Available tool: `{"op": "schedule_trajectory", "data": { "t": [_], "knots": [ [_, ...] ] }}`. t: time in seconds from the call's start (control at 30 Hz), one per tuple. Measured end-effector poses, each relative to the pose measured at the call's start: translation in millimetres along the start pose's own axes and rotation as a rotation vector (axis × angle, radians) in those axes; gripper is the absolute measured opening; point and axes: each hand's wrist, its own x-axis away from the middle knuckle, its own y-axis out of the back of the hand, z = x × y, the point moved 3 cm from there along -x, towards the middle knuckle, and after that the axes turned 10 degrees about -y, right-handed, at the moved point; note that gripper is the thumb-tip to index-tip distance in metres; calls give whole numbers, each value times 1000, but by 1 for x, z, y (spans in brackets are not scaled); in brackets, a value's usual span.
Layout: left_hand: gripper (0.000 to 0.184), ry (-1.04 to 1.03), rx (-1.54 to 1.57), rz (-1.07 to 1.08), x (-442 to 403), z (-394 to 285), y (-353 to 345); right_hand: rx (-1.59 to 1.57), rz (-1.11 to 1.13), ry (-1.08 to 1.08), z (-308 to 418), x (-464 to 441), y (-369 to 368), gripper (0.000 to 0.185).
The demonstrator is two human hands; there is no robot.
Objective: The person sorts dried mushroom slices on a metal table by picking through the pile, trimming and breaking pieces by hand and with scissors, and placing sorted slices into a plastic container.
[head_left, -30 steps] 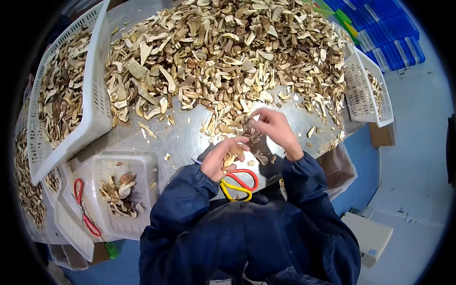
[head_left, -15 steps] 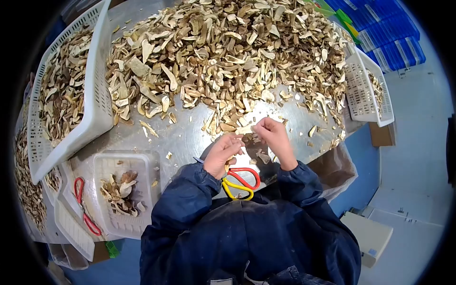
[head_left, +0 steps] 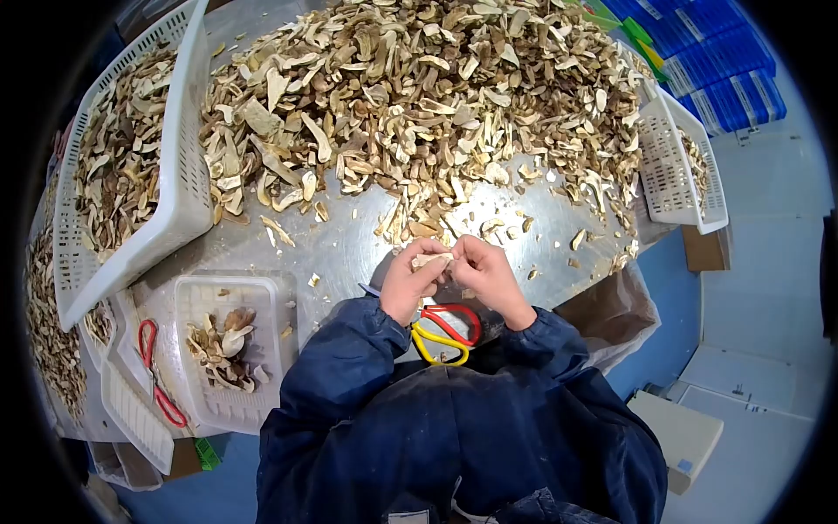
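My left hand (head_left: 407,285) is closed around a pale dried mushroom slice (head_left: 429,259) in front of the pile. Close against it, my right hand (head_left: 491,278) pinches the slice's right end, so both hands meet on it. Scissors (head_left: 452,307) with one red and one yellow handle show just below my hands; their blades are hidden, and whether they touch a hand I cannot tell. Beyond my fingertips, the big heap of dried mushroom slices (head_left: 410,113) spreads over the metal table (head_left: 340,231).
A white perforated basket (head_left: 188,175) of slices stands at left, a smaller basket (head_left: 672,188) at right. A clear plastic tray (head_left: 281,367) holds several pieces, beside red-handled scissors (head_left: 147,345). A lined bin (head_left: 624,319) stands below the table's right edge. Blue crates (head_left: 724,79) are stacked far right.
My right hand has moved down and left to meet my left hand. The left hand has risen slightly, and a pale slice now shows between them.
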Motion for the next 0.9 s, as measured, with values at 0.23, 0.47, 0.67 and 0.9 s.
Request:
{"op": "schedule_trajectory", "data": {
  "t": [0.23, 0.47, 0.67, 0.9],
  "knots": [
    [12, 7, 183, -31, -2, 3, 4, -208, 219, -171, 14, -1, 4, 9],
    [15, 52, 705, 97, -6, -3, 18, 458, -56, 42, 14, -38, 35, 11],
    [22, 84, 861, 29, -11, 14, 31, 894, -426, 317, 28, -62, 29, 18],
    [37, 15, 723, -141, -9, -15, 10, 403, -312, 192, 52, -43, 32, 15]
  ]
}}
